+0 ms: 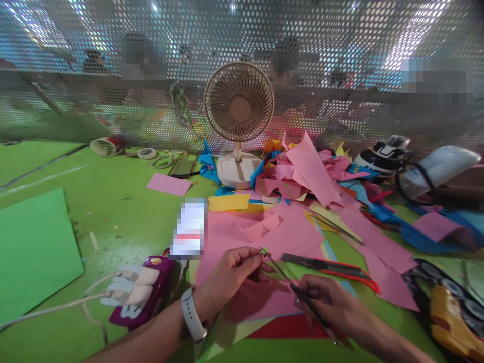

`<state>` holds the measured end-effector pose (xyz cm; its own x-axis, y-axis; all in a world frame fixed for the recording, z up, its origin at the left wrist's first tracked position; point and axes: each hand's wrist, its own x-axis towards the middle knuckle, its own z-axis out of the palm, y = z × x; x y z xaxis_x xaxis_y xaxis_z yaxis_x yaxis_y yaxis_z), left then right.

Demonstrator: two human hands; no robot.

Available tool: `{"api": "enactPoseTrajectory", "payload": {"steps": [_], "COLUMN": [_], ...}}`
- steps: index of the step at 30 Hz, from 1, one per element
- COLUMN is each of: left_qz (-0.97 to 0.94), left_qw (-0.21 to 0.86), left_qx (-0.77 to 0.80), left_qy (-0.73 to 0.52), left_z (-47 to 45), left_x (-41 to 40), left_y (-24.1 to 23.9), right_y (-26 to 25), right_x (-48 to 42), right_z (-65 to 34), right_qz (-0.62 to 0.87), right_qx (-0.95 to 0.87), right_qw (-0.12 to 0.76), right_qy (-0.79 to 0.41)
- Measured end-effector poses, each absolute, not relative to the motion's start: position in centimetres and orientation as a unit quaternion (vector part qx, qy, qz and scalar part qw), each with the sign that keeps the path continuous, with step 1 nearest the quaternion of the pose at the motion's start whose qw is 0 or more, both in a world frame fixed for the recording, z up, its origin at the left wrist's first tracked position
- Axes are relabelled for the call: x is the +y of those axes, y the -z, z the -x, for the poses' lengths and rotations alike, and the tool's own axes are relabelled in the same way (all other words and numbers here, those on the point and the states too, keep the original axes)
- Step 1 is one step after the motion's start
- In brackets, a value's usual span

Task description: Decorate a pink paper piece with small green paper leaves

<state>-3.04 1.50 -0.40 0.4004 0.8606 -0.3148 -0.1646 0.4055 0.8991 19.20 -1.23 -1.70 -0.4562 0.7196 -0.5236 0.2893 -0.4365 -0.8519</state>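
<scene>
My left hand (230, 275), with a white watch on the wrist, pinches a tiny green paper scrap (264, 250) between thumb and fingertips. My right hand (328, 300) grips thin black tweezers (287, 280) whose tips meet the scrap at my left fingertips. Both hands hover over a large pink paper sheet (242, 232) lying on the green table (113, 212). A small folded pink piece (262, 226) rests on that sheet.
A beige desk fan (239, 108) stands at the back centre before a perforated metal screen. Scrap paper (310, 171) is piled to its right. A red-handled cutter (333, 268) lies right of my hands. A purple power strip (145, 290) and green board (34, 247) sit at the left.
</scene>
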Motion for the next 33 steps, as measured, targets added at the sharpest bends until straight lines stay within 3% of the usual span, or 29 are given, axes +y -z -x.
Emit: {"api": "enactPoseTrajectory", "payload": {"steps": [25, 33], "left_qz": [-0.391, -0.385], "left_qw": [0.719, 0.718], "left_qx": [0.47, 0.479], "left_qy": [-0.331, -0.328], "left_z": [3.0, 3.1], "left_x": [1.6, 1.7], "left_y": [0.2, 0.4], "right_y": [-1.0, 0.3], "right_x": [-0.5, -0.6], "right_z": [-17.9, -18.3], "right_qz": [0.541, 0.533], "right_qx": [-0.46, -0.477], "right_qw": [0.194, 0.212], "right_qy": [-0.676, -0.666]}}
